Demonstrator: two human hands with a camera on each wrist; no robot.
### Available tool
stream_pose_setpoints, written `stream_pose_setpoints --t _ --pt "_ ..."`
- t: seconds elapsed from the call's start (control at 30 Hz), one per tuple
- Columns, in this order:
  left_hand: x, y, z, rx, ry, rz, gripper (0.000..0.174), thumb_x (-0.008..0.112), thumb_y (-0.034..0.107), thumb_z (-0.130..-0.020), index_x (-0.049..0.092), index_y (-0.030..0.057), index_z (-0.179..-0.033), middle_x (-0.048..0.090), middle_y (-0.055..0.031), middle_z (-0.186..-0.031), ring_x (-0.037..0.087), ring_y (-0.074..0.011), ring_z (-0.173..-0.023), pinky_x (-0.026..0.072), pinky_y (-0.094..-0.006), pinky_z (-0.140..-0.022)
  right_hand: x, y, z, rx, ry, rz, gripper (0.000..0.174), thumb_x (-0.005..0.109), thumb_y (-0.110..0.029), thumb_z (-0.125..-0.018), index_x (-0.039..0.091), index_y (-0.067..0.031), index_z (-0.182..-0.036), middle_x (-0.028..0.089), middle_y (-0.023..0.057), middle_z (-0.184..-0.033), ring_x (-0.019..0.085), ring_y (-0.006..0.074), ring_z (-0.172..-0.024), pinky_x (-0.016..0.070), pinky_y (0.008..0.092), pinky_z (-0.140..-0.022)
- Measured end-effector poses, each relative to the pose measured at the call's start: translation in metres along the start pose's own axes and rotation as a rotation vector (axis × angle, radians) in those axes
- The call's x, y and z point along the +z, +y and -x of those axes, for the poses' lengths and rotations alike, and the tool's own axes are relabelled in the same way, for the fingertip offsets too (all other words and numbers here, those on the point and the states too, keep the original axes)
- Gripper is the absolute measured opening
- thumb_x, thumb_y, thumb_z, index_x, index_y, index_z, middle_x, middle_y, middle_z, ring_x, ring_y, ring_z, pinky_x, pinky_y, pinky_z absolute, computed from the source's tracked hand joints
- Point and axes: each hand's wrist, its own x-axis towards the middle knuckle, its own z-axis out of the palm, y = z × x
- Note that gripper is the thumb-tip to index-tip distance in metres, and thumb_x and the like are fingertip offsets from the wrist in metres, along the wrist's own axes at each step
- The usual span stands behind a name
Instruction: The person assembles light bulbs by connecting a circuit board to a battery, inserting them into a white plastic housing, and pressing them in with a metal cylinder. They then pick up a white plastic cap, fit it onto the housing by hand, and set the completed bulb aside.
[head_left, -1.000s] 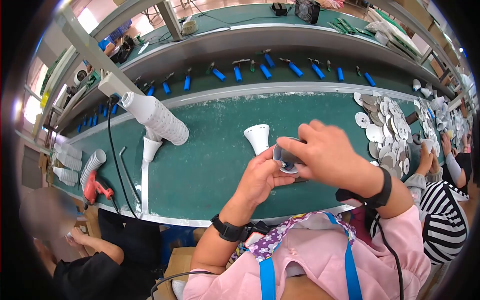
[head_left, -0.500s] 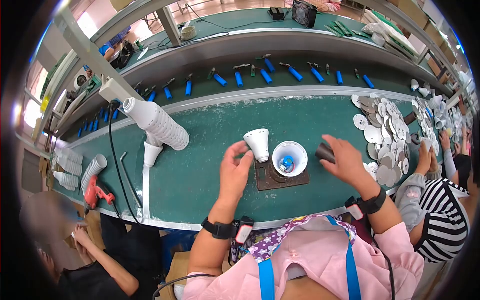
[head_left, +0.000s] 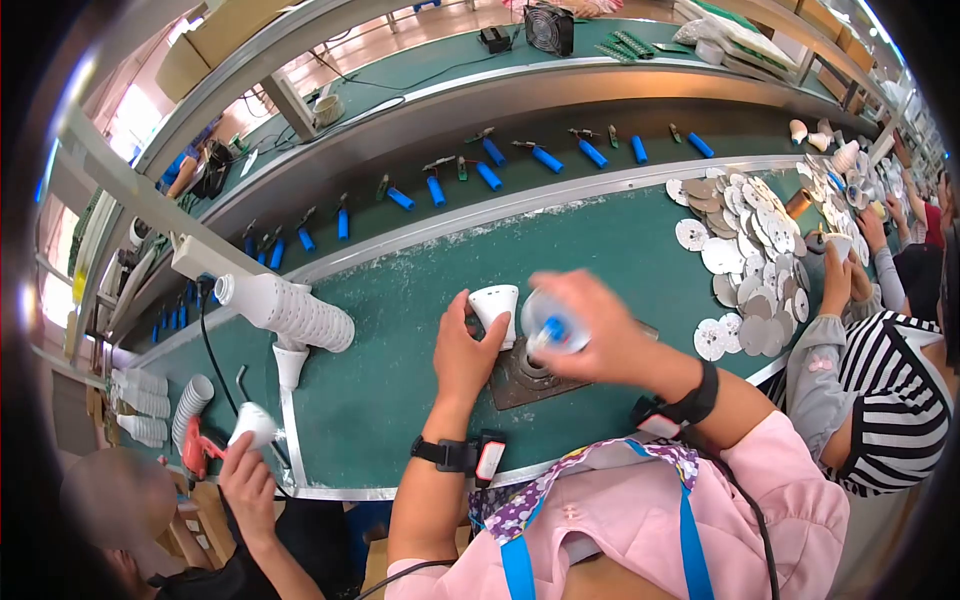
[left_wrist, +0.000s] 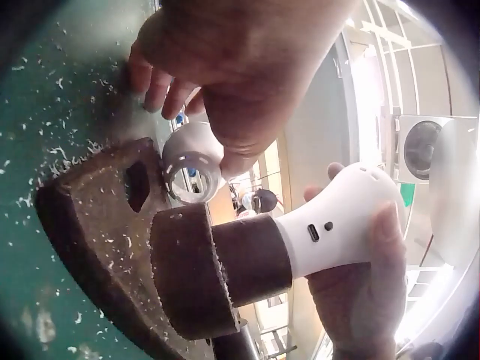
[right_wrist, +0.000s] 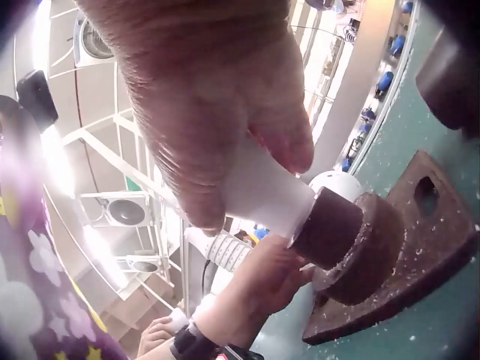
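My right hand [head_left: 590, 325] grips a white cone-shaped lamp housing [left_wrist: 341, 225] with blue parts inside its wide mouth. The housing's narrow end meets the brown round collar [right_wrist: 330, 225] of a metal fixture [head_left: 520, 388] on the green bench; its wide end faces up. In the left wrist view, a small slot and a dark dot mark its side. Left of the fixture, my left hand [head_left: 465, 350] holds a second white housing [head_left: 495, 308] between thumb and fingers. That one has small slots around its wide rim, and its open ring-shaped narrow end shows in the left wrist view.
White discs [head_left: 750, 260] are heaped at the right. Stacked white housings [head_left: 300, 315] lean at the left, near a red tool [head_left: 200, 452]. Blue cylinders with small boards [head_left: 487, 176] line the shelf. A dark cylinder [right_wrist: 450, 86] stands beside the fixture. A neighbour holds a white housing [head_left: 253, 425].
My right hand let go of the dark cylinder and took hold of the housing on the fixture. My left hand closed around the second housing. The neighbour at left raised a housing; the head view shifted.
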Motion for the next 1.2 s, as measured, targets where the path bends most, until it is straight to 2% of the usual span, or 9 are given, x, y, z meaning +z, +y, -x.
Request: stream_pose_setpoints --t 0.13,0.3,0.33,0.47,0.57,0.7,1.0,1.07,1.2 --pt "0.01 -0.006 -0.001 0.034 0.025 0.043 0.063 0.066 0.032 -0.071 0.044 0.0035 -0.122 0.055 -0.009 -0.105 0.056 -0.0179 -0.078 0.0459 -0.0313 -0.07 -0.044 0.044 0.002 0.805 0.247 -0.525 0.048 0.061 -0.026 -0.081 0.045 -0.0013 -0.119 0.058 0.0066 -0.097 0.056 0.0119 -0.084 0.0475 0.0242 -0.062" --pt "0.018 -0.005 0.001 0.127 0.072 0.017 0.061 0.064 0.026 -0.071 0.043 0.0026 -0.123 0.057 -0.0091 -0.103 0.056 -0.0182 -0.074 0.0458 -0.032 -0.068 -0.076 0.108 0.035 1.064 0.309 -0.434 0.063 0.061 -0.046 -0.076 0.046 -0.0011 -0.118 0.059 0.0089 -0.093 0.056 0.0166 -0.078 0.0467 0.0279 -0.06" --pt "0.018 -0.006 0.001 0.134 0.106 0.004 0.061 0.064 0.025 -0.07 0.043 0.0024 -0.123 0.058 -0.0091 -0.101 0.056 -0.0184 -0.073 0.0458 -0.0324 -0.068 -0.082 0.127 0.046 1.072 0.315 -0.424 0.063 0.061 -0.046 -0.076 0.046 -0.0011 -0.118 0.059 0.0089 -0.093 0.056 0.0166 -0.078 0.0467 0.0279 -0.06" --pt "0.023 -0.015 0.001 0.273 0.18 -0.013 0.062 0.066 0.024 -0.067 0.044 -0.0004 -0.119 0.059 -0.0103 -0.098 0.055 -0.0195 -0.069 0.0451 -0.0337 -0.065 -0.1 0.136 0.041 0.551 0.195 1.039 0.059 0.067 -0.033 -0.068 0.047 -0.0002 -0.113 0.046 0.019 -0.114 0.039 0.034 -0.109 0.0375 0.0421 -0.088" --pt "0.021 -0.01 0.001 0.281 0.125 0.018 0.068 0.072 0.029 -0.061 0.046 0.0008 -0.118 0.06 -0.0084 -0.098 0.053 -0.0194 -0.068 0.0433 -0.0336 -0.066 -0.102 0.151 -0.002 0.343 0.182 0.942 0.055 0.067 -0.031 -0.069 0.048 -0.0009 -0.111 0.048 0.0191 -0.111 0.043 0.0352 -0.105 0.0384 0.043 -0.087" --pt "0.014 -0.006 0.001 0.303 0.026 -0.042 0.066 0.074 0.021 -0.06 0.047 0.0018 -0.117 0.06 -0.0111 -0.098 0.055 -0.0197 -0.073 0.0451 -0.0309 -0.067 -0.063 0.199 -0.078 0.444 -0.06 0.767 0.048 0.065 -0.026 -0.072 0.046 -0.0012 -0.109 0.053 0.0188 -0.102 0.049 0.0348 -0.097 0.0412 0.0441 -0.084" --pt "0.016 -0.014 0.001 0.268 0.048 0.132 0.053 0.07 0.021 -0.065 0.051 0.0045 -0.111 0.061 -0.0075 -0.096 0.057 -0.0206 -0.077 0.0437 -0.0326 -0.07 -0.02 0.263 -0.136 0.643 0.054 0.752 0.042 0.054 -0.007 -0.075 0.039 0.0022 -0.112 0.054 0.021 -0.096 0.055 0.0348 -0.088 0.0477 0.0406 -0.075" --pt "0.017 -0.015 0.001 0.259 0.071 0.201 0.051 0.067 0.018 -0.069 0.049 0.0031 -0.114 0.06 -0.0089 -0.099 0.058 -0.0222 -0.079 0.0442 -0.0334 -0.073 -0.027 0.24 -0.136 0.785 0.199 -0.063 0.044 0.052 -0.007 -0.077 0.037 0.0031 -0.116 0.055 0.0185 -0.092 0.058 0.027 -0.08 0.0491 0.0355 -0.071" --pt "0.016 -0.017 -0.001 0.178 0.047 0.355 0.049 0.062 0.016 -0.075 0.044 0.002 -0.119 0.056 -0.0123 -0.106 0.056 -0.0229 -0.088 0.044 -0.0348 -0.077 -0.035 0.134 -0.103 0.814 0.015 -0.875 0.046 0.051 -0.008 -0.08 0.033 -0.0001 -0.121 0.055 0.0135 -0.09 0.057 0.0194 -0.072 0.0491 0.03 -0.065"
